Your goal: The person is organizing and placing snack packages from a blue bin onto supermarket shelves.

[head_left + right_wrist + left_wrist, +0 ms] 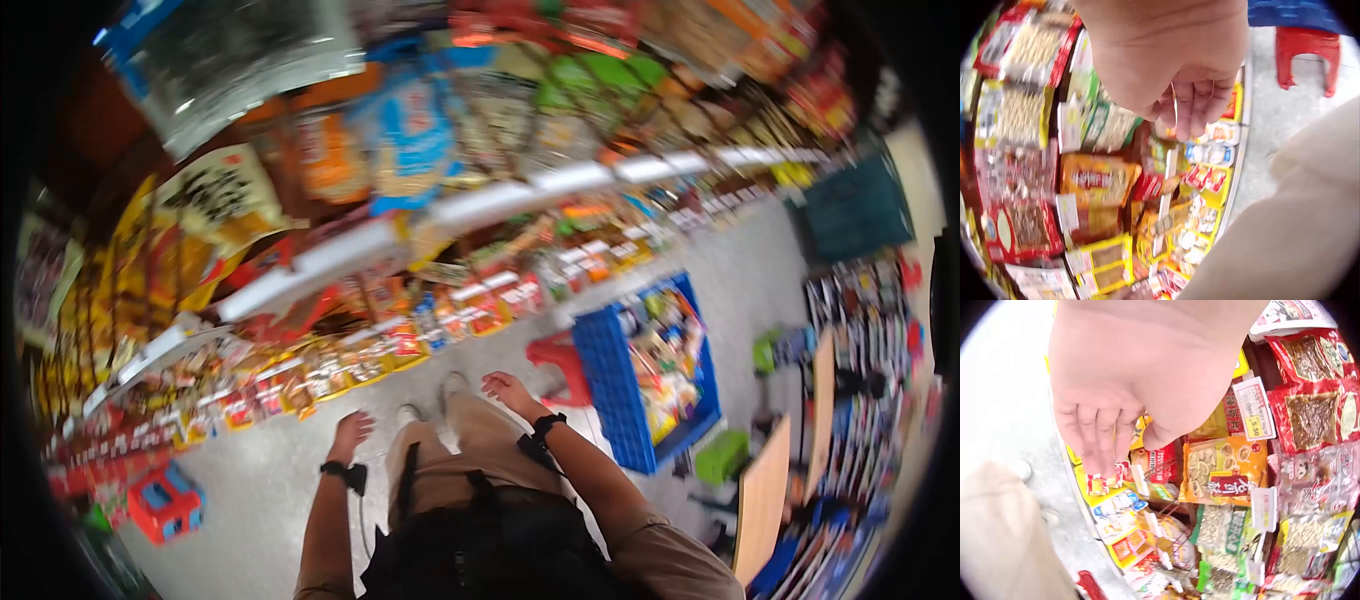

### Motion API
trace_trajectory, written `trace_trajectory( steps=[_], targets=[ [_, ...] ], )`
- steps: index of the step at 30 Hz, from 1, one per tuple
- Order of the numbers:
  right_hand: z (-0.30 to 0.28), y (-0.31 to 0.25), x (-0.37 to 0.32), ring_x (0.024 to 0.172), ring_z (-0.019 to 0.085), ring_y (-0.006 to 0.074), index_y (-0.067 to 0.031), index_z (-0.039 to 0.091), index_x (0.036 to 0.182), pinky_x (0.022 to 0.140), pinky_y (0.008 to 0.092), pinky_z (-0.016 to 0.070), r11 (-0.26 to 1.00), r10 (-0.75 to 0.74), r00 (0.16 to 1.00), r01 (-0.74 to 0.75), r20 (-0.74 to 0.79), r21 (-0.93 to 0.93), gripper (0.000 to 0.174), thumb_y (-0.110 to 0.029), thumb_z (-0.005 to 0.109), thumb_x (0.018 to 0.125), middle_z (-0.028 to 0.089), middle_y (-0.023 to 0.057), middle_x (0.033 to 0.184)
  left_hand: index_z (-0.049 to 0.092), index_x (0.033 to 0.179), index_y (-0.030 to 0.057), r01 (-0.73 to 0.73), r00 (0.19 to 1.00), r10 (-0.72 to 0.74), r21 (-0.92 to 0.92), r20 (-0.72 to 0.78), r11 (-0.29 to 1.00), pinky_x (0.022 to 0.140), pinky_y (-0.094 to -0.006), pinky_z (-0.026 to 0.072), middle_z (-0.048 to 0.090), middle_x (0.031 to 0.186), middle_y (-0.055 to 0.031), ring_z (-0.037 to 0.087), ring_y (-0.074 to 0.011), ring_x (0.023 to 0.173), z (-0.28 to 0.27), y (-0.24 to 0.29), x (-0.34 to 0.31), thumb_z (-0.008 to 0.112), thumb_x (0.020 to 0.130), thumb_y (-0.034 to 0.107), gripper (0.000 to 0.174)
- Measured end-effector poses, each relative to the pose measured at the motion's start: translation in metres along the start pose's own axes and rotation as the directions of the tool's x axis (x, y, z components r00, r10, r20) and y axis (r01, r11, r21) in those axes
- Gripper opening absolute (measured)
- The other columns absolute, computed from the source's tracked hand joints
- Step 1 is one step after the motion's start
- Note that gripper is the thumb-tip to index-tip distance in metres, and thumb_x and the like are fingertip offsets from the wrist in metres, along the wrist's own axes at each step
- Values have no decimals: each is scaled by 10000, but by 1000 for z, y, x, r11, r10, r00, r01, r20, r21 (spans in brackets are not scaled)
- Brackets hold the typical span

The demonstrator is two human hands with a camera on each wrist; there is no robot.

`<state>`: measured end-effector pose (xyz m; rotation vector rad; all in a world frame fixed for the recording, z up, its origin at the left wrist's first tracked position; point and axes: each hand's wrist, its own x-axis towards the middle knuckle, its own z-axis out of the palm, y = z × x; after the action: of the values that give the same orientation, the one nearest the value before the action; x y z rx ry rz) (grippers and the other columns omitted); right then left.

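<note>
My left hand (352, 435) hangs in front of the snack shelves with nothing in it, its fingers loosely bent in the left wrist view. My right hand (511, 391) is likewise bare, held out near the red stool (560, 368), fingers relaxed. Past the left hand, the left wrist view shows an orange snack bag (1222, 469) and red packets (1313, 415) on the tiers. Beyond the right hand, the right wrist view has the orange bag (1099, 180) and bags of pale nuts or beans (1015, 115). Both hands stand apart from the goods.
A blue crate (610, 395) full of packets stands to the right beside the red stool. A red toy-like box (165, 503) sits on the floor at left. Tiered shelves with white label strips (480, 207) curve across the front. Wooden tabletops (765, 500) stand farther right.
</note>
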<state>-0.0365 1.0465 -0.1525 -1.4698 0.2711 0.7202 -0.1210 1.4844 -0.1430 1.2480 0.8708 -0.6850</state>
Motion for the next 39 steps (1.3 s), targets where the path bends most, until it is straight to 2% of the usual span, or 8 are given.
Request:
trace_trajectory(
  steps=[7, 12, 18, 20, 24, 26, 31, 39],
  targets=[
    [-115, 40, -158, 631, 573, 139, -79, 632, 1085, 577, 282, 473, 876, 262, 540, 215, -800, 432, 259, -244, 495, 940, 652, 53, 830, 630, 1099, 102, 96, 993, -65, 330, -102, 939, 607, -300, 458, 723, 954, -92, 658, -180, 724, -51, -24, 13, 575, 864, 314, 321],
    [-180, 71, -227, 580, 519, 111, -83, 629, 1023, 495, 240, 407, 783, 426, 261, 374, -866, 497, 230, -257, 548, 897, 613, 42, 777, 589, 1192, 82, 20, 969, -46, -107, -241, 994, 622, -291, 449, 698, 1057, -129, 639, -196, 776, -37, -33, 40, 553, 885, 324, 393],
    [-340, 68, -240, 564, 543, 125, -5, 626, 969, 488, 265, 425, 840, 264, 23, 485, -964, 241, 240, -232, 587, 903, 647, 83, 786, 591, 1186, 77, 99, 971, -60, 161, -231, 982, 623, -282, 455, 687, 1091, -135, 644, -205, 754, 63, -15, 18, 553, 881, 330, 398],
    [-437, 125, -217, 683, 573, 127, 5, 605, 1084, 568, 251, 443, 979, -63, 39, 196, -997, -54, 329, -284, 574, 930, 647, 62, 871, 586, 1189, 90, 119, 965, -95, 86, -244, 989, 639, -313, 467, 677, 1129, -125, 656, -228, 839, 95, -27, 24, 535, 892, 327, 384],
    [-535, 68, -197, 909, 635, 273, 21, 636, 1059, 855, 371, 486, 990, -29, 87, 140, -996, -17, 302, -178, 664, 834, 675, 150, 992, 562, 1217, 104, 89, 995, -90, -38, -38, 995, 761, -392, 496, 632, 1235, -126, 624, -292, 1041, 186, -50, 51, 457, 949, 313, 356],
    [-550, 38, -195, 968, 624, 348, 20, 612, 1115, 884, 418, 489, 898, -394, 125, -157, -910, -411, 365, -178, 672, 814, 652, 196, 1075, 573, 1204, 96, 57, 998, -54, 54, -43, 997, 775, -346, 496, 661, 1160, -139, 641, -249, 962, 276, -37, 41, 465, 960, 284, 326],
    [-577, 49, -184, 914, 622, 412, 15, 630, 985, 797, 499, 491, 801, -220, 472, -411, -854, -434, 301, -236, 653, 821, 651, 241, 940, 635, 1119, 80, -203, 972, 127, 429, 198, 880, 706, -258, 486, 715, 971, -66, 652, -132, 834, 485, 29, -47, 491, 967, 271, 283],
    [-554, 38, -190, 647, 618, 265, -35, 560, 888, 593, 386, 473, 939, -338, 329, 54, -882, -340, 201, -212, 644, 931, 610, 111, 692, 635, 1098, 66, -321, 947, 266, 507, 181, 800, 718, -269, 462, 708, 945, -50, 623, -119, 782, 544, 62, -73, 485, 968, 254, 274]
  ],
)
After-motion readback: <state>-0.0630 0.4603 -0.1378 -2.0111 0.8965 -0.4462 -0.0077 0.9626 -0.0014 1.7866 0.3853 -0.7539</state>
